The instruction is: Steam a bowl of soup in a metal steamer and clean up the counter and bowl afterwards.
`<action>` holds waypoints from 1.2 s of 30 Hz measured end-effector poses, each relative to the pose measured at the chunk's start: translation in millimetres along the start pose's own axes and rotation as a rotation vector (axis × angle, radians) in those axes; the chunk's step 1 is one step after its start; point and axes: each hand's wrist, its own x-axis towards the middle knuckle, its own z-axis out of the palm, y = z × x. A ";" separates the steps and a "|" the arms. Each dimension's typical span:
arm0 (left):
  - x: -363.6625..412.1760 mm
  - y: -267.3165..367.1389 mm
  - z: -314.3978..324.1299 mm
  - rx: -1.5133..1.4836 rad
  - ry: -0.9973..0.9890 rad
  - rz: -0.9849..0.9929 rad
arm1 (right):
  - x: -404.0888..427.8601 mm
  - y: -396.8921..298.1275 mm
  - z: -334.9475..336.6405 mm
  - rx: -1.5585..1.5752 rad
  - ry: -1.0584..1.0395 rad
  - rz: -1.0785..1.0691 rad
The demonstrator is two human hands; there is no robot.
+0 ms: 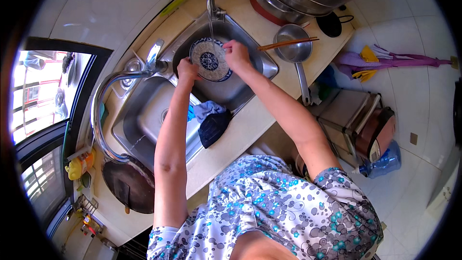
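A round plate with a blue-and-white pattern [209, 61] is held over the right basin of a steel double sink [240, 90]. My left hand [187, 70] grips its left rim, and my right hand [236, 56] grips its right rim. A thin stream of water falls onto the plate from the small chrome faucet [210, 0]. Blue and dark cloths [214, 122] hang over the sink's divider and front edge, below the plate. The plate's underside and some of my fingers are hidden.
A steel saucepan [294, 48] with wooden chopsticks [285, 44] across it stands on the counter at right. Stacked steel steamer pots [285, 0] are at the back. A large curved chrome faucet [97, 115] arches over the left side, near a dark pan [128, 187].
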 end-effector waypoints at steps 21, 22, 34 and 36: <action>-0.6 38.7 5.3 0.461 0.019 0.340 | 180.5 2.8 35.8 0.879 -0.204 0.367; -0.2 45.2 12.6 0.461 0.006 0.358 | 185.1 -1.9 28.4 0.944 -0.168 0.425; -52.1 55.9 3.0 0.793 0.160 0.773 | -44.7 11.0 -44.3 0.343 0.001 0.058; -52.1 53.5 4.2 0.897 0.147 0.841 | -38.6 18.4 -58.2 0.572 0.021 0.213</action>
